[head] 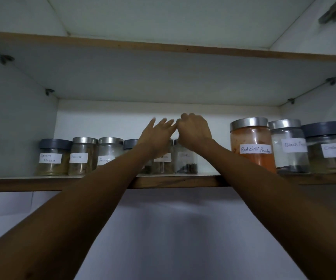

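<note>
My left hand (159, 136) spreads flat; my right hand (194, 131) curls, and I cannot tell whether it grips anything. The small clear glass clove jar (185, 161) stands upright just below the right.

both arms raised, reaching far; left hand (156, 136) fingers straight and spread, right hand (193, 130) fingers curled, hands touching.

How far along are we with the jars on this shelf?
Done: labelled jars stand in a row on the shelf. In hand: the left hand, fingers spread, and the right hand, fingers curled, hover over the middle jars, holding nothing visible. Left: gripping a jar.
</note>
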A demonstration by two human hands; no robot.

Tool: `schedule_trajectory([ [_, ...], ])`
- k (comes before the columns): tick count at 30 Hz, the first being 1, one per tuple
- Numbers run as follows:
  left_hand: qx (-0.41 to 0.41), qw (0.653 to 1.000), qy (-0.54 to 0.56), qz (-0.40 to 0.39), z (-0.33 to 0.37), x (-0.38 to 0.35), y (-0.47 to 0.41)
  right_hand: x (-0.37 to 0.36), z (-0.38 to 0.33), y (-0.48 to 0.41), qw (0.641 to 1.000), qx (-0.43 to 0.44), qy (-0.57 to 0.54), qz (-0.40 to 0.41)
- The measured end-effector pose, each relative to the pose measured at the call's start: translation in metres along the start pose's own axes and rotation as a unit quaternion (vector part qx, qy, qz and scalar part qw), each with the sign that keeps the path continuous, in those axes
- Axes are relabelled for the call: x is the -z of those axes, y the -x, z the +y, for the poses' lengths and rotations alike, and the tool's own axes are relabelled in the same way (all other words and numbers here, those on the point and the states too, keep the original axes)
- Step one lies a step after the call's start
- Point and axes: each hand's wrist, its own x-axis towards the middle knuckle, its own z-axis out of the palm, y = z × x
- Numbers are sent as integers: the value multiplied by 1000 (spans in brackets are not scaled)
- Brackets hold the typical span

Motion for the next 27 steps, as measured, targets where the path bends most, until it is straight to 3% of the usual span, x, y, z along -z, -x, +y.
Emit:
schedule_trajectory([
  [3, -5, 981, 44, 188, 26, 28, 1, 35, 7, 3, 998, 35, 37, 29],
  [7, 48, 959, 146, 238, 55, 54, 1, 69, 32, 12, 997, 39, 26, 55],
  [10, 20, 951, 166, 260, 75, 71, -3, 85, 56, 23, 997, 29, 23, 68],
  [20, 7, 951, 227, 210, 144, 113, -27, 113, 138, 65, 998, -2, 25, 61],
  [27, -25, 972, 166, 166, 168, 118, -29, 112, 163, 85, 999, -3, 44, 25],
])
